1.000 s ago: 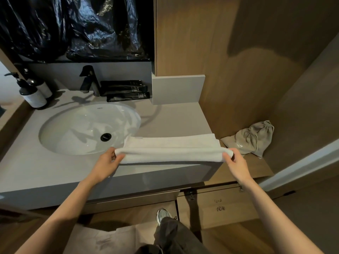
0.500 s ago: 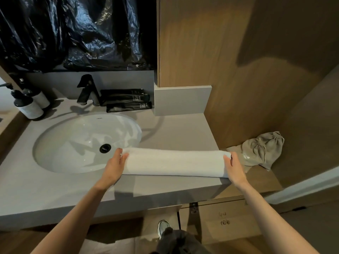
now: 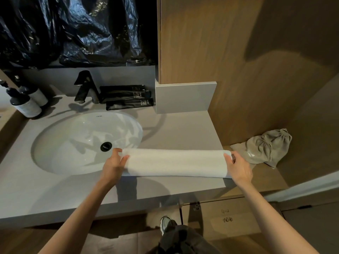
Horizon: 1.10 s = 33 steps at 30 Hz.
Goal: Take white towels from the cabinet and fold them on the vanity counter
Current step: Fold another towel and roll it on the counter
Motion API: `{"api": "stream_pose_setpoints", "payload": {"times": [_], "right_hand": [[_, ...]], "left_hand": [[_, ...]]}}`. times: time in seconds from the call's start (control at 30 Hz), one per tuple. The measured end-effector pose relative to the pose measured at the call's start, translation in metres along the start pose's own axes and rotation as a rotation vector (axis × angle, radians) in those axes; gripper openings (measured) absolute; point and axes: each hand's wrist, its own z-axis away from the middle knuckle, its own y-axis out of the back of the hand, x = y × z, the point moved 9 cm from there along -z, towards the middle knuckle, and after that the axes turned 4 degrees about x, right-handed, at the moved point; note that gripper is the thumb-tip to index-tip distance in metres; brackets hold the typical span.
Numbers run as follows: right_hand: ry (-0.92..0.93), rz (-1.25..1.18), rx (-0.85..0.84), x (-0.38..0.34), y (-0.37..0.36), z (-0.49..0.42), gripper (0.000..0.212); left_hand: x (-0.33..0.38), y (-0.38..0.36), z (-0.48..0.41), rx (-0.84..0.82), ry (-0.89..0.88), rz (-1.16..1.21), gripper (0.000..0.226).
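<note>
Currently: white towel (image 3: 176,163), a long band flat on the vanity counter (image 3: 183,129), long axis left to right. Left hand (image 3: 113,166) pinches the end by the sink (image 3: 73,143); right hand (image 3: 238,166) pinches the opposite end. Next fold probably runs end to end.

White towel (image 3: 176,163) folded into long strip, flat on vanity counter (image 3: 55,189).
</note>
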Motion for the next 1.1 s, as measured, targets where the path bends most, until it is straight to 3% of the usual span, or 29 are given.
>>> {"api": "stream_pose_setpoints", "payload": {"times": [0.1,0.2,0.27,0.37,0.5,0.83,1.1], "right_hand": [[-0.036,-0.01,0.13,-0.011,0.018,0.011,0.025],[0.242,0.124,0.31,-0.064,0.026,0.041,0.033],[0.472,0.134,0.152,-0.113,-0.003,0.068,0.04],[0.531,0.206,-0.106,-0.157,-0.057,0.095,0.066],[0.507,0.376,-0.187,-0.152,-0.093,0.098,0.06],[0.679,0.453,-0.3,-0.094,-0.059,0.064,0.062],[0.729,0.554,-0.337,-0.056,-0.044,0.055,0.083]], "left_hand": [[0.034,0.016,0.002,0.237,-0.215,-0.31,0.05],[0.098,-0.011,0.022,0.253,-0.49,-0.411,0.041],[0.132,-0.05,0.039,0.144,-0.588,-0.443,0.043],[0.137,-0.106,0.049,-0.091,-0.468,-0.601,0.048],[0.115,-0.12,0.048,-0.095,-0.396,-0.694,0.057],[0.083,-0.089,0.047,-0.094,-0.741,-0.528,0.051],[0.059,-0.064,0.046,-0.154,-0.848,-0.494,0.072]]}}
